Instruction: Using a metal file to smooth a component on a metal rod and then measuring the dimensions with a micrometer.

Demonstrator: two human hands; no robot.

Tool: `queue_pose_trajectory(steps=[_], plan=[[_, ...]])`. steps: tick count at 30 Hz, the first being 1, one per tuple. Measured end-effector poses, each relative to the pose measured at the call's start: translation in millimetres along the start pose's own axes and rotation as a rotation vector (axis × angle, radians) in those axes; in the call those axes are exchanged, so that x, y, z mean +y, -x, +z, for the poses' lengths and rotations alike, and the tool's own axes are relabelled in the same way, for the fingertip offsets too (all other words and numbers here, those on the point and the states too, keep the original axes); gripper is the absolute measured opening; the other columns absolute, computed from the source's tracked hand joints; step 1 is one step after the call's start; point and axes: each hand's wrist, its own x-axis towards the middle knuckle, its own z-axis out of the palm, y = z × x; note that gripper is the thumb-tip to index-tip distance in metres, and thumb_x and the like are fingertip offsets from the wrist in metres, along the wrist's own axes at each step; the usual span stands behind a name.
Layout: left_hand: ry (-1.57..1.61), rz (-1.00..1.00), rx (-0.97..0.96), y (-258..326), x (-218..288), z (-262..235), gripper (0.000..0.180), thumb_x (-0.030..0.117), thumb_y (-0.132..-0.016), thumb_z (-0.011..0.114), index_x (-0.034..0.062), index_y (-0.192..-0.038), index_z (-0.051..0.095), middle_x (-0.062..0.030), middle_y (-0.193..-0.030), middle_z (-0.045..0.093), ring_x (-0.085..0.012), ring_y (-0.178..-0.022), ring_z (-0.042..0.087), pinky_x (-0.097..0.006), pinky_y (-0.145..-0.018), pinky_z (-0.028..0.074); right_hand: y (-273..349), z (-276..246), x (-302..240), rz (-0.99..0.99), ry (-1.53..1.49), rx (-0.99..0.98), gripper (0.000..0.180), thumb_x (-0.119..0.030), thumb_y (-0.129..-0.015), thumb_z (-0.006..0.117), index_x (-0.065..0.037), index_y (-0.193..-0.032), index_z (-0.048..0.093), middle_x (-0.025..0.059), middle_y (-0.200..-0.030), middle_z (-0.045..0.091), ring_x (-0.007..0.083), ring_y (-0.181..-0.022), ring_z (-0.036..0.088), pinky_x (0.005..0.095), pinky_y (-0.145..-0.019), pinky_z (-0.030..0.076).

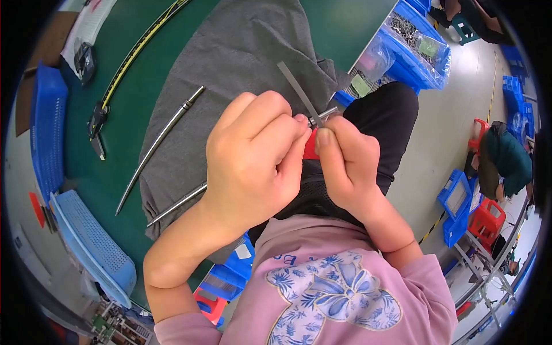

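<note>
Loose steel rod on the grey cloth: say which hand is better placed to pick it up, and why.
Left, probably. The loose steel rod lies on the grey cloth to the left of the left hand. The right hand sits farther away, pinching a small metal part and thin strip.

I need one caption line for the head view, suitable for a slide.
Both hands, left hand and right hand, pinch a small red part with a thin metal strip above a grey cloth holding steel rods.
</note>
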Motion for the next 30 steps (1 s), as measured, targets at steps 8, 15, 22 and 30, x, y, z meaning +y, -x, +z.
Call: queue_pose_trajectory(steps=[8,15,22,30], plan=[[0.000,-0.011,-0.010,1.6,7.0,-2.9,0.018,-0.010,-0.065,0.070,0.0004,-0.070,0.057,-0.0070,-0.069,0.053,-0.0199,-0.059,0.049,-0.029,-0.050,0.037,3.3,0.5,-2.4,-0.022,-0.001,0.007,0.010,-0.003,-0.082,0.057,-0.003,-0.073,0.054,0.0116,-0.053,0.046,0.0276,-0.044,0.050,0.0348,-0.042,0.036],[0.000,0.003,0.011,-0.1,0.9,0.0,0.015,-0.007,-0.066,0.068,0.0018,-0.068,0.056,-0.0064,-0.070,0.051,-0.0236,-0.059,0.047,-0.034,-0.050,0.038,29.7,-10.9,18.0,-0.001,-0.204,0.096,0.010,-0.003,-0.085,0.053,0.000,-0.075,0.054,0.0072,-0.056,0.050,0.0206,-0.043,0.050,0.0294,-0.044,0.038],[-0.011,0.003,0.013,0.0,0.6,-0.3,0.017,-0.008,-0.064,0.069,0.0016,-0.069,0.056,-0.0068,-0.069,0.050,-0.0237,-0.058,0.046,-0.034,-0.050,0.037,21.3,-8.5,15.3,-0.004,-0.235,0.018,0.012,-0.002,-0.087,0.051,0.000,-0.076,0.054,0.0068,-0.056,0.051,0.0183,-0.044,0.050,0.0285,-0.045,0.039],[-0.006,0.002,0.013,0.4,0.4,-0.6,0.017,-0.008,-0.064,0.069,0.0016,-0.069,0.056,-0.0069,-0.069,0.050,-0.0240,-0.059,0.046,-0.034,-0.050,0.037,17.9,-8.8,12.6,-0.063,-0.065,-0.073,0.015,-0.002,-0.089,0.046,0.003,-0.076,0.052,0.0074,-0.059,0.053,0.0166,-0.046,0.050,0.0268,-0.047,0.039]])
